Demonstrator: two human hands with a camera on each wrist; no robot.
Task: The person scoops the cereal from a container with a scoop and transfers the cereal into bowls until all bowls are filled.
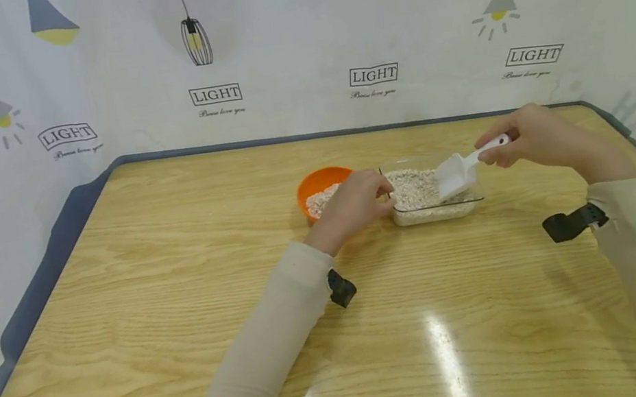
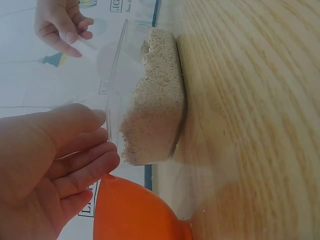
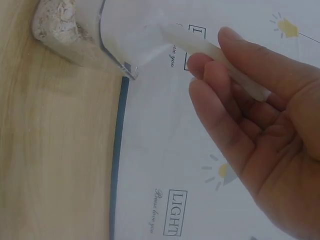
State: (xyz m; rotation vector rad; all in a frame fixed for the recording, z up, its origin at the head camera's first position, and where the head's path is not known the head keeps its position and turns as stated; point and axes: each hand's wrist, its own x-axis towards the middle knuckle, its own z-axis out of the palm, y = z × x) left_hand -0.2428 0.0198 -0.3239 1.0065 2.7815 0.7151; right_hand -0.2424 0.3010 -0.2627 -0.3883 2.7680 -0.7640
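A clear glass container [image 1: 439, 212] filled with oats [image 2: 157, 100] stands on the table. My left hand [image 1: 356, 201] pinches its left rim between thumb and fingers. In my right hand [image 1: 533, 135] is the handle of a white scoop [image 1: 453, 178], gripped between thumb and fingers. The scoop's blade tilts down over the right part of the container, at the oats. Close to the left hand sits an orange bowl [image 1: 323, 175] with oats in it, partly covered by that hand in the head view.
The wooden table [image 1: 181, 282] ends at a dark blue edging [image 1: 235, 146] along the back. Behind it rises a white backdrop [image 1: 291, 105] printed with lamps and lettering. Black bands are worn on both wrists.
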